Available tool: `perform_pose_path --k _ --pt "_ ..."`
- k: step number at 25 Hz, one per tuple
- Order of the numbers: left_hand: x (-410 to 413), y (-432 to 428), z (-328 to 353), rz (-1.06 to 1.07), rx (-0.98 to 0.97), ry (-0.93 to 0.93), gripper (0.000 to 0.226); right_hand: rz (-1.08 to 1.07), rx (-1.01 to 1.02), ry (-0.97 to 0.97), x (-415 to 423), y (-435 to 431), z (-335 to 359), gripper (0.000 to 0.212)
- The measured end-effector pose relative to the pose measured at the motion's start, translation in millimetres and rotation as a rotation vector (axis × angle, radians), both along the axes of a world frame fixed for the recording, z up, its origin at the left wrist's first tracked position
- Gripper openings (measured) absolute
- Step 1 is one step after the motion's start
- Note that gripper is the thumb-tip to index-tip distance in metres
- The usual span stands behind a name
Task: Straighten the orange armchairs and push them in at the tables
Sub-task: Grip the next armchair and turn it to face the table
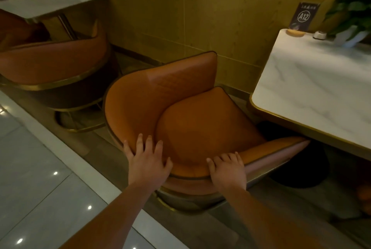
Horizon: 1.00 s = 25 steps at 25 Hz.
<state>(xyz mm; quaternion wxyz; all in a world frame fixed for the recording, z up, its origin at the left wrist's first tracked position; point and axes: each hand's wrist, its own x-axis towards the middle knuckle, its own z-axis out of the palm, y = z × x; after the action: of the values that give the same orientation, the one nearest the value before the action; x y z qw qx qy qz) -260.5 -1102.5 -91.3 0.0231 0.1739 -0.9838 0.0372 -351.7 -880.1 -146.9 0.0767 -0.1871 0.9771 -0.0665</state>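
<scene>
Hands hold the near back edge of an orange armchair point(192, 128): the left hand point(148, 161) lies flat on it with fingers spread out straight, and the right hand point(227, 168) has its fingers bent over the rim, gripping it. The armchair stands a bit crooked just beside the white table point(313, 92) on the right, one arm tip reaching the table's near edge. Far left, a second armchair point(54, 63) stands at another table point(40, 1).
</scene>
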Motion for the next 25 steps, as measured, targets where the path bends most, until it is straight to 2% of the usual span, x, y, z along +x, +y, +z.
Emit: perform_pose_path --k 3,7,15,19,25 --pt "-4 -3 -2 -0.015 0.011 0.033 0.05 -0.045 -0.011 0.066 -2 -7 -2 0.065" --pt "-13 -15 -1 -0.023 0.018 0.04 0.047 -0.005 -0.005 0.089 -12 -19 1 0.064" --pt "-64 -74 5 -0.028 -0.029 -0.035 0.062 -0.004 -0.013 0.099 -47 -71 -4 0.056" --pt "-90 -103 4 -0.068 -0.026 -0.012 0.06 -0.045 -0.001 0.136 -65 -96 -6 0.056" --pt "-130 -148 2 -0.171 0.002 0.013 0.057 -0.154 0.022 0.09 -92 -137 -2 0.054"
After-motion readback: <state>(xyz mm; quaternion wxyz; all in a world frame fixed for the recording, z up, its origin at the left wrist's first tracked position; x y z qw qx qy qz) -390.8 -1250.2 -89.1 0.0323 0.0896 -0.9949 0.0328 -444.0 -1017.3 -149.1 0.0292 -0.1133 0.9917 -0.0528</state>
